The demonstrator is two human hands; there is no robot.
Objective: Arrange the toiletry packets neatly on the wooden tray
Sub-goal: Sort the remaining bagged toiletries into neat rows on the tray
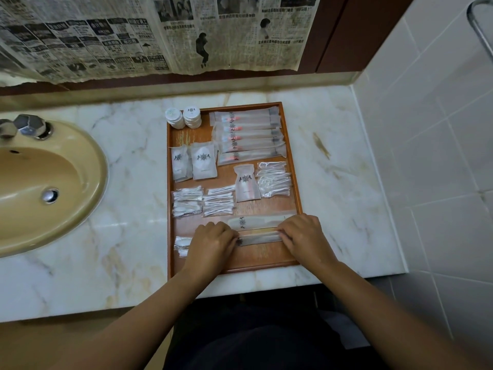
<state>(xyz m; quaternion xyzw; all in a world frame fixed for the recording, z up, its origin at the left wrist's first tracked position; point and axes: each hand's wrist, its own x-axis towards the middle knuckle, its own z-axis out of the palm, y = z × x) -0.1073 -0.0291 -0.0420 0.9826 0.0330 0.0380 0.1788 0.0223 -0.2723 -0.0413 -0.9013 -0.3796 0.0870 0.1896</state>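
Observation:
A wooden tray (290,145) lies on the marble counter, filled with toiletry packets. Toothbrush packets (248,134) are stacked at its far right, two round white stacks (184,117) at the far left, flat sachets (194,161) below them, cotton swab bundles (200,200) at mid left, a pouch (246,184) and floss picks (274,180) at mid right. Long comb packets (257,229) lie across the near end. My left hand (213,243) and my right hand (302,236) pinch the two ends of the nearest long packet with curled fingers.
A beige sink (40,182) with a metal tap (26,126) sits at the left. Newspaper (160,36) covers the mirror behind. Tiled wall (440,129) bounds the counter on the right. The tray's near edge reaches the counter's front edge (266,279).

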